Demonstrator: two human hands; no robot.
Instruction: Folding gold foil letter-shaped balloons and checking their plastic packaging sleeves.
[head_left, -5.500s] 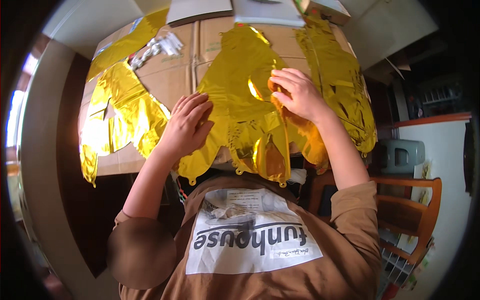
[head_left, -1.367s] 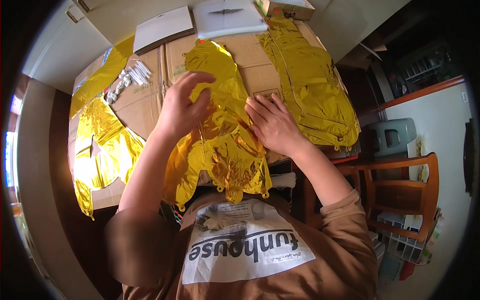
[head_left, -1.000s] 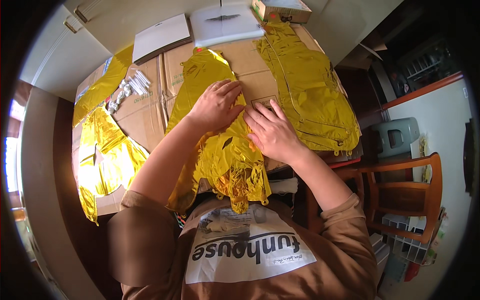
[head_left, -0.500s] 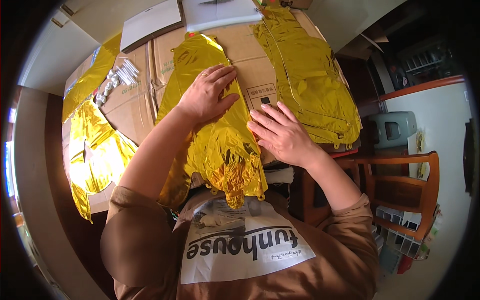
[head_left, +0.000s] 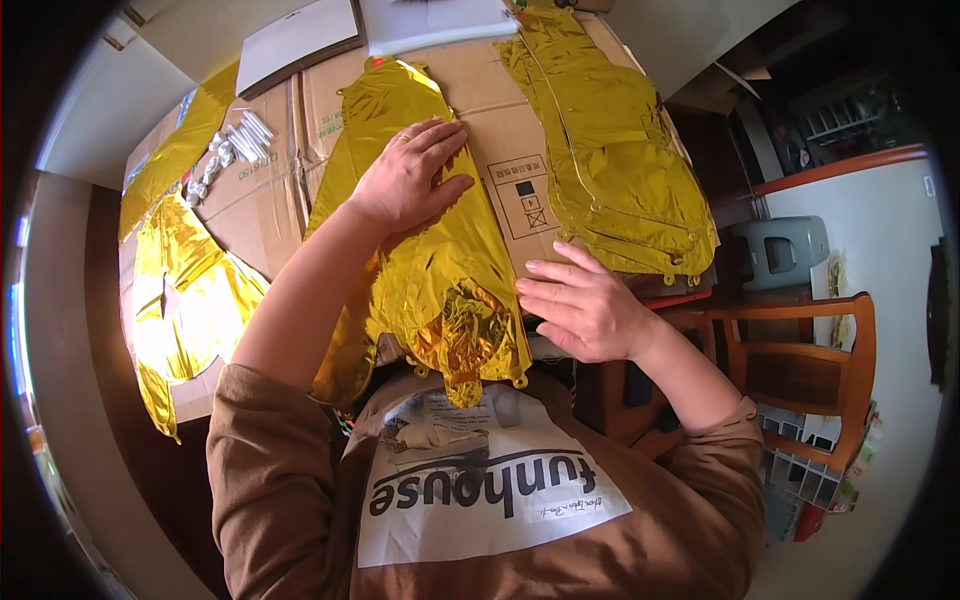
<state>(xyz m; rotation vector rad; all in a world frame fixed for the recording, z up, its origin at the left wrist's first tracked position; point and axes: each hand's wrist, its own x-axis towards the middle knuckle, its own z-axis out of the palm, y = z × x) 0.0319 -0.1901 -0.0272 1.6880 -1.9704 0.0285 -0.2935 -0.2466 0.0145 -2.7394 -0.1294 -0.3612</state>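
A gold foil balloon (head_left: 425,255), deflated, lies lengthwise before me on the cardboard, its crumpled lower end hanging at the near edge by my shirt. My left hand (head_left: 412,175) rests flat on its upper part, fingers stretched out. My right hand (head_left: 583,303) has its fingers spread, the tips at the balloon's right edge, lower down. To the right, a second flat gold foil balloon (head_left: 625,150) has small tabs along its near end. Another gold foil piece (head_left: 195,285), shining brightly, lies at the left and droops over the near edge.
Cardboard (head_left: 265,205) covers the table. White tubes (head_left: 248,137) and small crumpled silvery pieces (head_left: 207,172) lie at the left. A white flat box (head_left: 298,48) and a pale translucent sheet (head_left: 435,25) sit at the far edge. A wooden chair (head_left: 850,375) and a grey-green plastic stool (head_left: 785,250) stand right.
My right hand has slid down along the balloon's right edge toward me. The crumpled lower end looks more spread out. My left hand stays on the upper part.
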